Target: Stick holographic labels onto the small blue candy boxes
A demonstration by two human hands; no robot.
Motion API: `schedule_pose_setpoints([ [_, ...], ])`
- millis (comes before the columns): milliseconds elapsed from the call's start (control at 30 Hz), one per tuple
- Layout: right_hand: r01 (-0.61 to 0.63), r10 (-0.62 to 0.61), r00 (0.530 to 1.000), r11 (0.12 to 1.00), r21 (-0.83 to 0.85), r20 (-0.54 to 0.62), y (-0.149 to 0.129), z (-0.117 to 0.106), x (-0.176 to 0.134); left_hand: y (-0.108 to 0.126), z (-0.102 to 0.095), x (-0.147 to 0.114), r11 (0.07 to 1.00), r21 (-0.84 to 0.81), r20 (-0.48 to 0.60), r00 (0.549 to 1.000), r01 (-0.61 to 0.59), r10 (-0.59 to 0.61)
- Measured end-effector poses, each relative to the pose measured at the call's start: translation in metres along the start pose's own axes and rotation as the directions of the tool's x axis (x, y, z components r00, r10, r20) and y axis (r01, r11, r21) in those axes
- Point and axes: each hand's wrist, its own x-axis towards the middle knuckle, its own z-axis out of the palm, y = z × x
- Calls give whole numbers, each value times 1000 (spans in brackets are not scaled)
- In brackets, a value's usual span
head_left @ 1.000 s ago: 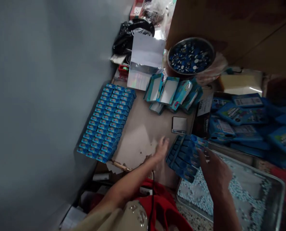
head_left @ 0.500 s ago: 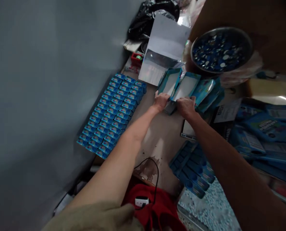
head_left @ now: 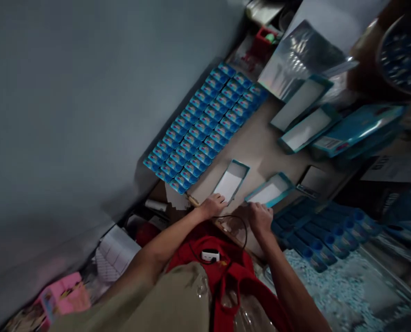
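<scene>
My left hand (head_left: pixel 212 206) grips the near end of an open, shallow blue-edged box (head_left: pixel 229 180) with a white inside. My right hand (head_left: pixel 260 216) has its fingers closed on the near end of a similar open box (head_left: pixel 271 190), which lies slightly tilted. Both boxes rest close to the front edge of the tabletop, a small gap apart. Beyond them stand two more open boxes, one (head_left: pixel 300 103) behind the other (head_left: pixel 309 129). Neat rows of small blue packs (head_left: pixel 198 129) fill the table's left side.
Blue printed cartons (head_left: pixel 357 127) lie at the right, below a metal bowl of blue pieces (head_left: pixel 406 55). More blue packs (head_left: pixel 326 235) sit near a container of small pale-blue pieces (head_left: pixel 350 286). A black cable (head_left: pixel 241 221) crosses the table's front edge.
Both hands have come back toward my body, each with an open box. Two other open boxes now show at the back. The camera view has turned and shifted.
</scene>
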Motion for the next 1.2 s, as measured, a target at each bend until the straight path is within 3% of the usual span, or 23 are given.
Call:
schedule_pose_setpoints([
  [67, -45, 48, 997, 998, 52, -62, -10, 4, 5, -12, -1, -11, 999, -27, -109, 994, -25, 22],
  [133, -18, 57, 982, 977, 213, -178, -30, 0, 10, -29, -11, -38, 999, -41, -287, 957, 17, -29],
  [167, 32, 43, 974, 946, 321, -223, -46, -3, 12, -40, -18, -56, 995, -50, -379, 920, 86, -98],
  [233, 176, -27, 959, 835, 521, -281, -89, -5, 18, -68, -34, -94, 954, -85, -534, 795, 287, -287],
  [267, 249, -76, 950, 768, 591, -302, -114, -4, 22, -83, -42, -109, 922, -105, -580, 730, 374, -362],
  [300, 307, -118, 939, 712, 631, -323, -140, -1, 27, -99, -50, -121, 898, -114, -598, 692, 426, -404],
  [333, 342, -142, 930, 678, 650, -340, -165, 2, 32, -114, -57, -127, 889, -108, -594, 688, 445, -417],
  [400, 342, -145, 929, 685, 643, -340, -208, 11, 43, -139, -66, -127, 917, -61, -528, 766, 395, -366],
  [467, 256, -88, 951, 762, 595, -296, -238, 17, 50, -155, -67, -119, 954, -32, -449, 849, 297, -279],
  [533, 143, -11, 969, 840, 523, -248, -258, 19, 52, -161, -61, -114, 973, -60, -414, 881, 224, -229],
  [567, 105, 12, 973, 865, 490, -230, -266, 18, 52, -160, -56, -115, 974, -89, -424, 877, 207, -225],
  [633, 71, 25, 979, 890, 450, -203, -278, 14, 52, -155, -47, -124, 965, -152, -507, 821, 213, -261],
  [733, 49, 36, 983, 895, 443, -181, -293, 7, 60, -140, -40, -145, 945, -231, -681, 654, 233, -328],
  [800, 55, 24, 985, 897, 439, -173, -297, 1, 68, -130, -44, -154, 952, -228, -737, 602, 204, -306],
  [900, 130, -70, 985, 899, 418, -155, -286, -14, 67, -125, -63, -159, 972, -181, -766, 599, 149, -234],
  [967, 197, -142, 977, 886, 420, -160, -265, -29, 50, -127, -81, -158, 973, -185, -784, 575, 141, -233],
  [1067, 272, -194, 958, 849, 452, -213, -211, -54, 7, -122, -99, -151, 960, -231, -798, 534, 160, -281],
  [1133, 249, -127, 953, 844, 474, -275, -165, -68, -15, -107, -96, -137, 948, -279, -750, 581, 152, -314],
  [1200, 190, -7, 932, 862, 469, -363, -119, -72, -17, -84, -81, -109, 926, -344, -616, 706, 157, -349],
])
